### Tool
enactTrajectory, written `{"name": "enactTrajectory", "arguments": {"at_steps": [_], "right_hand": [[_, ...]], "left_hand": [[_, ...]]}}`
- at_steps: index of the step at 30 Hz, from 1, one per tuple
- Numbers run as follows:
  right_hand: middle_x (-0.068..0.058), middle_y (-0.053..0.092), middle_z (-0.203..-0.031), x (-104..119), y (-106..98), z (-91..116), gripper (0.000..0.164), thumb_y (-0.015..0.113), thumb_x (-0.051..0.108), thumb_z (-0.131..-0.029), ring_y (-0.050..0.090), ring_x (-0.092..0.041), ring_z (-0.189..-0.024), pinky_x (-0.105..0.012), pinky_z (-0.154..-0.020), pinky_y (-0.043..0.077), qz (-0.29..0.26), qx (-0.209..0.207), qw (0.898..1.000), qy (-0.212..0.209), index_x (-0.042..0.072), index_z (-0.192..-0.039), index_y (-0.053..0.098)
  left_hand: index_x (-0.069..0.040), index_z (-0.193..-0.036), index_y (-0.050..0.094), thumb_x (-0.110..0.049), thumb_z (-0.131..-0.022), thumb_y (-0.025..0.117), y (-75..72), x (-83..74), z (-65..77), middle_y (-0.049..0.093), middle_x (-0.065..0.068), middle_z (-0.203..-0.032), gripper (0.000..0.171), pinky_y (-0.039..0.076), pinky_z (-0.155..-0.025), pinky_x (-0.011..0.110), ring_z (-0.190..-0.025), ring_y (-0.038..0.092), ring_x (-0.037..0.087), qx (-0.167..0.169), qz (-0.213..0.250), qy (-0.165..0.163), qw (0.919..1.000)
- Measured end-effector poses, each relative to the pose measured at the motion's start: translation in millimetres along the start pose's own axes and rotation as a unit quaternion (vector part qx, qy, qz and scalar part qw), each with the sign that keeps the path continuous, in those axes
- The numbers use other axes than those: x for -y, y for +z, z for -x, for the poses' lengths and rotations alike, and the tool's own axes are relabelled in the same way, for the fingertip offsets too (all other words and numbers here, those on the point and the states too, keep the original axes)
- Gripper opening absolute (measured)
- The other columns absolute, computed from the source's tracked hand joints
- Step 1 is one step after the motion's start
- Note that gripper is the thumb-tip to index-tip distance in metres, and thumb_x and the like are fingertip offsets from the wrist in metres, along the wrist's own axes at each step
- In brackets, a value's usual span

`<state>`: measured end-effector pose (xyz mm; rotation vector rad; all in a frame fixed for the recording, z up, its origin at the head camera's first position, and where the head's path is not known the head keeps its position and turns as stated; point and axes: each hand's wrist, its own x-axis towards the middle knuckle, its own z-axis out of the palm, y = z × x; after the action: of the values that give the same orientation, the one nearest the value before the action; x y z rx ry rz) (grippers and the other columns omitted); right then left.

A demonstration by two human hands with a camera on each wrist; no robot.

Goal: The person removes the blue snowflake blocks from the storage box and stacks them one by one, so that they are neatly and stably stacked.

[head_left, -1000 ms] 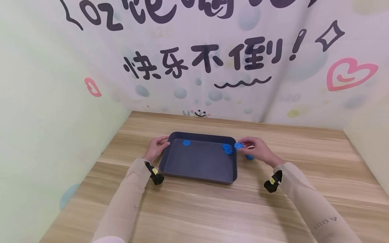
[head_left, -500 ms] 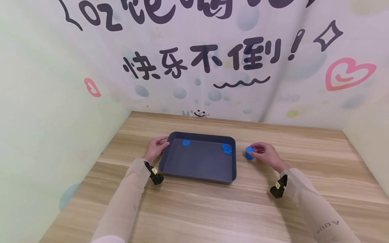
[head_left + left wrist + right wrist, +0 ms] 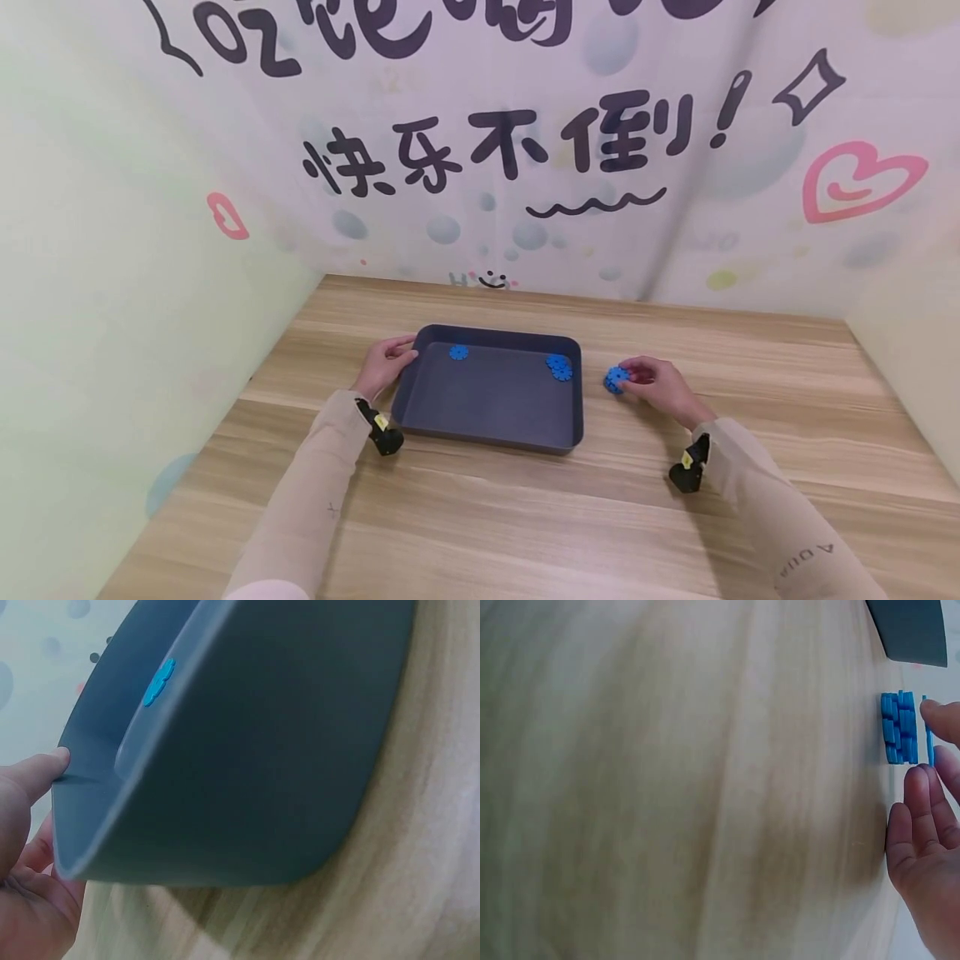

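A dark grey-blue tray [image 3: 487,400] lies on the table, and my left hand [image 3: 384,367] grips its left rim near the far corner. In the left wrist view the thumb rests on the rim, with the fingers behind the outer wall. To the tray's right, a short stack of toothed blue discs [image 3: 898,728] stands on the wood. My right hand [image 3: 660,385] pinches one thin blue disc [image 3: 929,739] between thumb and fingers. A small gap separates that disc from the stack in the right wrist view. The right hand's other fingers are loosely spread beside the stack.
Inside the tray, one blue disc [image 3: 459,353] lies near the far left. A few overlapping blue discs [image 3: 559,367] sit by its right wall. Behind the wooden table [image 3: 480,517] hangs a printed curtain [image 3: 480,242], and a pale wall [image 3: 150,250] stands at left.
My right hand has moved right from the tray's right rim with the blue disc, coming down over the stack. The left hand and tray have hardly shifted.
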<state>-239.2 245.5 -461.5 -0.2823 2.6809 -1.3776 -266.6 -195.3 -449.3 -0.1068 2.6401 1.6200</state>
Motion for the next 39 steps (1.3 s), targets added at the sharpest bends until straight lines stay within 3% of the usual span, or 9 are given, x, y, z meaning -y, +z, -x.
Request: {"name": "enactTrajectory", "arguments": {"at_steps": [10, 23, 39], "right_hand": [[-0.018, 0.059, -0.094, -2.0, 0.5, -2.4, 0.039, 0.066, 0.014, -0.08, 0.054, -0.022, -0.084, -0.017, -0.066, 0.044, -0.004, 0.008, 1.0, -0.019, -0.01, -0.109, 0.054], [-0.018, 0.059, -0.099, -4.7, -2.1, -1.5, 0.04, 0.065, 0.016, -0.081, 0.055, -0.024, -0.088, -0.022, -0.072, 0.046, 0.011, 0.009, 1.0, -0.01, -0.006, -0.113, 0.054], [-0.02, 0.059, -0.098, 11.1, -6.8, -2.4, 0.038, 0.062, 0.015, -0.083, 0.054, -0.023, -0.088, -0.02, -0.072, 0.045, -0.009, 0.002, 0.998, -0.06, -0.008, -0.112, 0.054]], "left_hand": [[-0.007, -0.121, 0.055, -0.015, -0.086, 0.059, -1.0, -1.0, 0.7, 0.059, 0.018, -0.105, 0.036, 0.046, -0.072, 0.029, -0.091, 0.055, 0.025, 0.002, -0.004, -0.009, 0.9999], [-0.007, -0.122, 0.054, -0.015, -0.086, 0.058, -2.4, -0.6, -1.4, 0.058, 0.017, -0.107, 0.037, 0.045, -0.073, 0.028, -0.093, 0.053, 0.025, 0.005, -0.006, -0.012, 0.9999], [-0.008, -0.122, 0.054, -0.016, -0.086, 0.058, -1.3, -0.8, 0.6, 0.058, 0.016, -0.102, 0.037, 0.045, -0.07, 0.026, -0.087, 0.054, 0.023, 0.004, -0.009, -0.015, 0.9998]]}}
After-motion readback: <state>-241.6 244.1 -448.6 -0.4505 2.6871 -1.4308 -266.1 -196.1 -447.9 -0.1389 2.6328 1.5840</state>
